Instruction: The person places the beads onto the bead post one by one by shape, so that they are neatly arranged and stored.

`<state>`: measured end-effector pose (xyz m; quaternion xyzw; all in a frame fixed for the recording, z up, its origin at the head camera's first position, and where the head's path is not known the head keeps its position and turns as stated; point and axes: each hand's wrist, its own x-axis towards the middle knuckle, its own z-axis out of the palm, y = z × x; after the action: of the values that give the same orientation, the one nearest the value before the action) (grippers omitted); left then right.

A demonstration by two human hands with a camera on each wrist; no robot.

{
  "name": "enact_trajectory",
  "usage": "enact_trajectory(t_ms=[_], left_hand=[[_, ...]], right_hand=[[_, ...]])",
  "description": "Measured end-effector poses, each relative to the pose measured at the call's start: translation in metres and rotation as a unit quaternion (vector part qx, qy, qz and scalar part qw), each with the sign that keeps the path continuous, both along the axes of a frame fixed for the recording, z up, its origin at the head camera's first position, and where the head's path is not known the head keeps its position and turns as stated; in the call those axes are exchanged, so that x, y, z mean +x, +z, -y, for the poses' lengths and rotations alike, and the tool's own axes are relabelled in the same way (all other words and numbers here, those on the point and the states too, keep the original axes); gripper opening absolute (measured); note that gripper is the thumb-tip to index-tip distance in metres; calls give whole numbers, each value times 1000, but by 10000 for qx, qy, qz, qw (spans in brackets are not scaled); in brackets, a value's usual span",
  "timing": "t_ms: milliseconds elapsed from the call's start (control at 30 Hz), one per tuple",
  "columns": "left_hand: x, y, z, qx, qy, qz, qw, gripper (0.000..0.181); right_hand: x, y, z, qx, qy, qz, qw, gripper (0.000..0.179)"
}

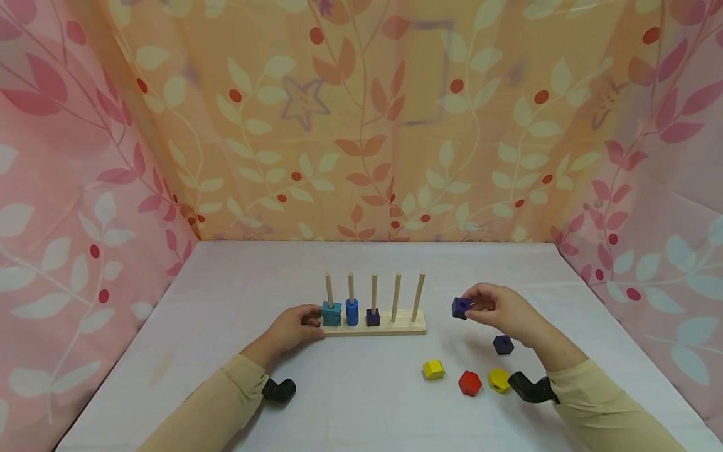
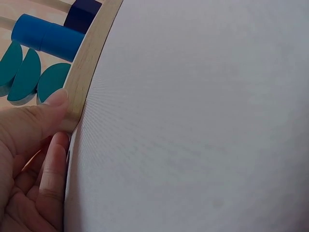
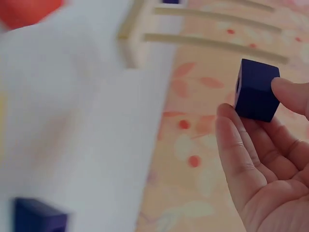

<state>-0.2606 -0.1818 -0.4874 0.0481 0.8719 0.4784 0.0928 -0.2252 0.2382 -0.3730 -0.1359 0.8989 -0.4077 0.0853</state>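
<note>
A wooden peg board [image 1: 390, 329] with several upright pegs stands on the white table. My left hand [image 1: 295, 329] grips its left end, the thumb on the wooden edge in the left wrist view. Teal half-round blocks [image 1: 331, 314] are stacked on the leftmost peg. Blue cylinders [image 1: 352, 312] sit on the second peg, and a dark blue block [image 1: 373, 318] is low on the third. The two right pegs are bare. To the right of the board, my right hand [image 1: 505, 312] pinches another dark blue block [image 3: 258, 90] between thumb and fingers, raised, with a hole showing in one face.
Loose on the table at the right lie a dark hexagonal block [image 1: 503, 344], a yellow block [image 1: 433, 370], a red hexagonal block [image 1: 469, 383] and a yellow hexagonal block [image 1: 499, 380]. Black wrist-worn devices [image 1: 279, 390] stick out by the sleeves. A patterned curtain [image 1: 361, 125] hangs behind.
</note>
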Motion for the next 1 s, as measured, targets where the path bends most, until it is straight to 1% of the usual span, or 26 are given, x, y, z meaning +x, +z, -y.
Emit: enact_trajectory(t_ms=[167, 367, 500, 600, 700, 1000], left_hand=[[-1, -1, 0, 42, 0, -22, 10000, 53], [-1, 0, 0, 65, -40, 9, 10000, 52], [-2, 0, 1, 61, -43, 24, 10000, 52], [-1, 0, 1, 45, -48, -6, 10000, 52], [-1, 0, 1, 53, -40, 11, 10000, 52], [0, -1, 2, -13, -29, -31, 10000, 52]], right_hand=[[-5, 21, 16, -440, 342, -362, 9978, 30], [-10, 34, 42, -891, 532, -603, 9928, 29], [-14, 40, 60, -1251, 625, -770, 9872, 27], [-17, 42, 74, -1509, 702, -922, 9817, 26], [-21, 41, 89, -1660, 715, -988, 9786, 26], [-26, 35, 126, -1785, 720, -1067, 9755, 26]])
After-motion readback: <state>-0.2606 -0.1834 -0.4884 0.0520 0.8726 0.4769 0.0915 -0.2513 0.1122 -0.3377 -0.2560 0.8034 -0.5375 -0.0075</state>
